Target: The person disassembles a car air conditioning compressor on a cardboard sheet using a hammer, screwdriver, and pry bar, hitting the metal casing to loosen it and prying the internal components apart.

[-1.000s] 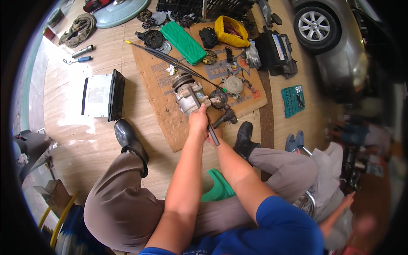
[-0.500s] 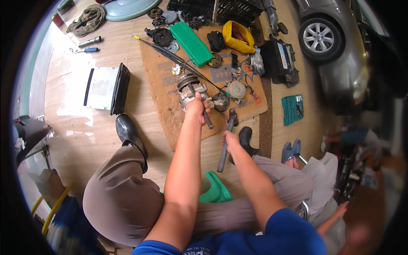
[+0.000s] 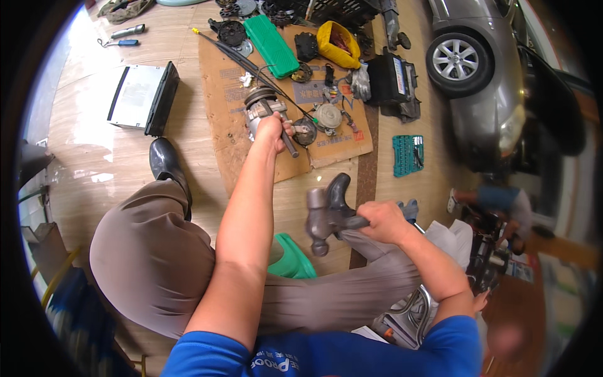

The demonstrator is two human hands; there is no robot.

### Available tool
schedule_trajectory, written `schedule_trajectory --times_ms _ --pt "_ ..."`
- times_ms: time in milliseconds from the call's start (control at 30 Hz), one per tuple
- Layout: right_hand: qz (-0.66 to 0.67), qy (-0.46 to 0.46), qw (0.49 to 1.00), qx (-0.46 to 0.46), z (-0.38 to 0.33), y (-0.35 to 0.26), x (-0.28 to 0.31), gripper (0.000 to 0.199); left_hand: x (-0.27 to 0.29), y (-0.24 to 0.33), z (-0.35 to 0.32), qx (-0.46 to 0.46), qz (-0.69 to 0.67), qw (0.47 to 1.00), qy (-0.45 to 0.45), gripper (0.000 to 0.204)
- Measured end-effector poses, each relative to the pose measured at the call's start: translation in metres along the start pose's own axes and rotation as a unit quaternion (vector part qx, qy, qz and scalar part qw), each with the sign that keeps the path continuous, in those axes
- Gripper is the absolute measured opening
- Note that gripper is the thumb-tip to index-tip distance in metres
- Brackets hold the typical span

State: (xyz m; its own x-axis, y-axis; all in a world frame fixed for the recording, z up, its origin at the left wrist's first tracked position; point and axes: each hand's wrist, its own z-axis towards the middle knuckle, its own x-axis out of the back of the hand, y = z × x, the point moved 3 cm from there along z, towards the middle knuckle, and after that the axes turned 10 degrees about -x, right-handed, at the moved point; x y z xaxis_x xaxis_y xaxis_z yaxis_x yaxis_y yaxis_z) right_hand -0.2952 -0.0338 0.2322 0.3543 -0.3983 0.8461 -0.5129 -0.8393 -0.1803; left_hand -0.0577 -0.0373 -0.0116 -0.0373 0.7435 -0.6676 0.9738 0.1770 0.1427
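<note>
Left hand (image 3: pixel 271 133) is wrapped snugly round a dark grey metal bar (image 3: pixel 289 147), its far end over a silver cast-metal cylinder (image 3: pixel 254 115) with a grooved pulley; can't tell if the two actually touch. That cylinder's sitting on a flattened brown cardboard sheet (image 3: pixel 233 157). Right hand (image 3: pixel 384 220) is closed on the handle of a grey steel ball-peen hammer (image 3: pixel 319 220), head kinda blurry, well apart from the bar. Just beside the cylinder there's a dark round metal disc (image 3: pixel 304 132); farther up, a long green plastic case (image 3: pixel 271 47) and a bright yellow tub (image 3: pixel 343 59). Off to the right, a teal plastic socket set (image 3: pixel 408 155) lies near a grey car (image 3: pixel 479 122).
</note>
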Motion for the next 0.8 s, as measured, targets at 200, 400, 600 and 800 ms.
schedule_trajectory --times_ms 200,400,600,800 --pt "-0.136 -0.198 0.966 0.09 0.016 -0.028 0.019 0.023 0.002 -0.002 0.0 -0.026 0.051 0.998 0.024 0.026" --pt "0.04 -0.145 0.985 -0.083 0.079 -0.004 0.015 0.031 -0.001 -0.005 0.005 -0.011 0.078 0.996 0.038 0.027" --pt "0.036 -0.149 0.985 0.077 0.068 -0.004 0.013 0.026 0.01 -0.011 -0.003 -0.028 0.167 0.985 0.027 0.03" --pt "0.124 -0.141 0.981 0.042 0.067 -0.028 0.007 0.021 0.005 0.004 0.001 -0.045 0.149 0.988 0.008 0.033"
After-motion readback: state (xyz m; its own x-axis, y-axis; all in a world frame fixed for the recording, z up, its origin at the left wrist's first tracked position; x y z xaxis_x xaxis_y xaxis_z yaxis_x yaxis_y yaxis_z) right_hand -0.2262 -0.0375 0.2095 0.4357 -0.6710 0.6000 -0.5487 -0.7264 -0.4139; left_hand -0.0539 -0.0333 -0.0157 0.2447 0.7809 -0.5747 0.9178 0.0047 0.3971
